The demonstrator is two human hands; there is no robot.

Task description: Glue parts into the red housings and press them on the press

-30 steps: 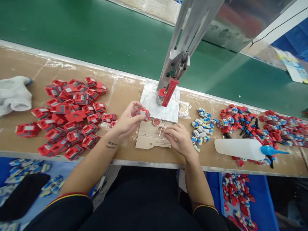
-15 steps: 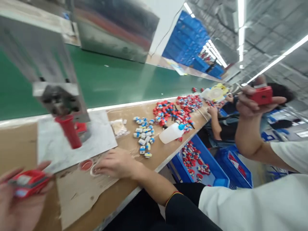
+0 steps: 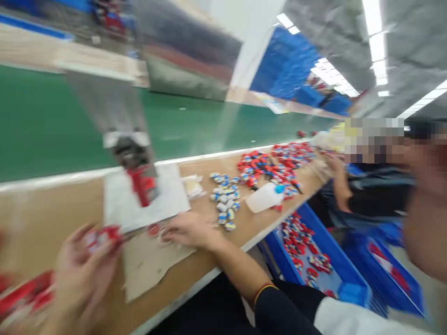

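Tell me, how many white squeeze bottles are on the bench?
1: the white squeeze bottle lies on its side beside the red parts, right of the right hand. Blur may hide others.

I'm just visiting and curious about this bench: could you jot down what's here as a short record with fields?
Left hand: left hand holds a red part, blurred.
Right hand: right hand rests on the cardboard sheet, fingertips by a small red cap.
Press: lever tool with a red handle on a grey plate.
Bench: white-and-blue pieces, a white squeeze bottle, red parts.
Below: blue bin.
Beyond: green conveyor belt.
Nearby: another person's arm.
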